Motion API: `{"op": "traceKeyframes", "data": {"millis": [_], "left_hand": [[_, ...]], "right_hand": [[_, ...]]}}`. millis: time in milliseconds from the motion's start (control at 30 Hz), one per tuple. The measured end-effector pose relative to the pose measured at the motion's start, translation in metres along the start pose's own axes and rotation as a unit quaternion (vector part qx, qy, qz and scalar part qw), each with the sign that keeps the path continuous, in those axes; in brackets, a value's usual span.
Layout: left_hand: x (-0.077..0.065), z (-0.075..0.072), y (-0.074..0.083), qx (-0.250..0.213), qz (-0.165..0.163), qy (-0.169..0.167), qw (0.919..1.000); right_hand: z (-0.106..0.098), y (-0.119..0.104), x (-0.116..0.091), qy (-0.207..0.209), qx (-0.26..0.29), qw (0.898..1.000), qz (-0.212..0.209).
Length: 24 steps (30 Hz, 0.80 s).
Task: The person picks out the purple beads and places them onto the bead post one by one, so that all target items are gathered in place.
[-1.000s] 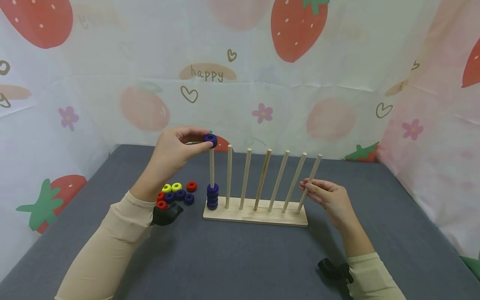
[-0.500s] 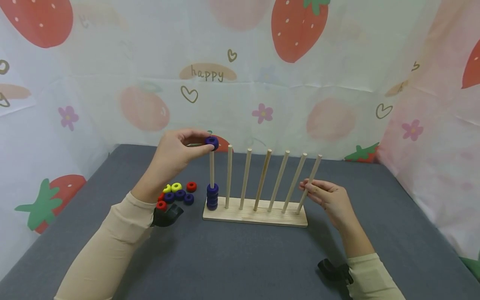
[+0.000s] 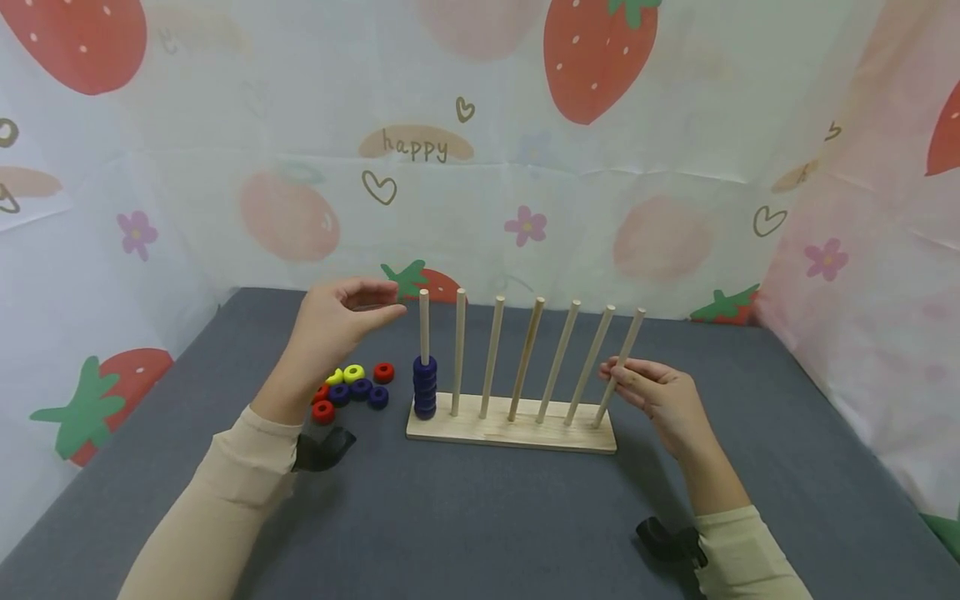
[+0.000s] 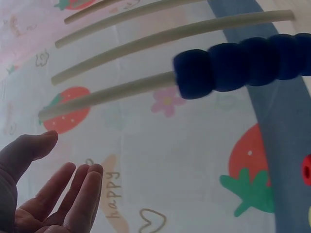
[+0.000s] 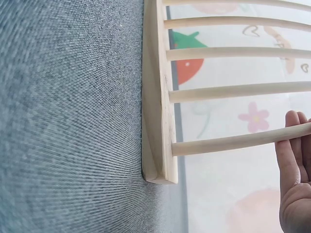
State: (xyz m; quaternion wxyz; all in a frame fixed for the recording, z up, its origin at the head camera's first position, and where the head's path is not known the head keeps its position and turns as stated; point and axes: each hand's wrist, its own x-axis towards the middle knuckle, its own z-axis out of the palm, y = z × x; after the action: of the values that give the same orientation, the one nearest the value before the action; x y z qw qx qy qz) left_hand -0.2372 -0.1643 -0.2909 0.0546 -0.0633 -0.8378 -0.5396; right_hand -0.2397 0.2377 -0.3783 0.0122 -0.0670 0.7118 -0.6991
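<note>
A wooden rack (image 3: 510,431) with a row of upright pegs stands on the table. Its leftmost peg (image 3: 424,325) carries a stack of dark blue rings (image 3: 425,387), which the left wrist view shows with bare wood above the top ring. Just left of that peg's top is my left hand (image 3: 330,337), holding nothing, thumb and fingers apart. My right hand (image 3: 663,404) pinches the rightmost peg (image 3: 632,333) between thumb and fingers, partway up. In the right wrist view the same hand (image 5: 297,194) is cut off by the frame edge.
Loose rings lie left of the rack: red (image 3: 383,372), yellow (image 3: 354,373) and blue (image 3: 378,397), partly behind my left wrist. Dark grey cloth (image 3: 480,517) covers the table. A strawberry-print curtain (image 3: 570,192) hangs behind and at the sides.
The blue ring my left hand pinched at the peg's top has been let go and now sits on the stack. That hand moved left and slightly down. My right hand stays put.
</note>
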Motion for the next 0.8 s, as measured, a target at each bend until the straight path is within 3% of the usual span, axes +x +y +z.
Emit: {"op": "traceKeyframes", "data": {"millis": [400, 800], "left_hand": [[-0.008, 0.0, -0.042, -0.004, -0.059, 0.001, 0.9982], [-0.002, 0.01, -0.072, 0.028, -0.087, -0.026, 0.9954]], "right_hand": [[0.002, -0.001, 0.0, 0.003, -0.001, 1.0, 0.005], [0.002, -0.002, -0.001, 0.004, -0.002, 1.0, 0.006]]}}
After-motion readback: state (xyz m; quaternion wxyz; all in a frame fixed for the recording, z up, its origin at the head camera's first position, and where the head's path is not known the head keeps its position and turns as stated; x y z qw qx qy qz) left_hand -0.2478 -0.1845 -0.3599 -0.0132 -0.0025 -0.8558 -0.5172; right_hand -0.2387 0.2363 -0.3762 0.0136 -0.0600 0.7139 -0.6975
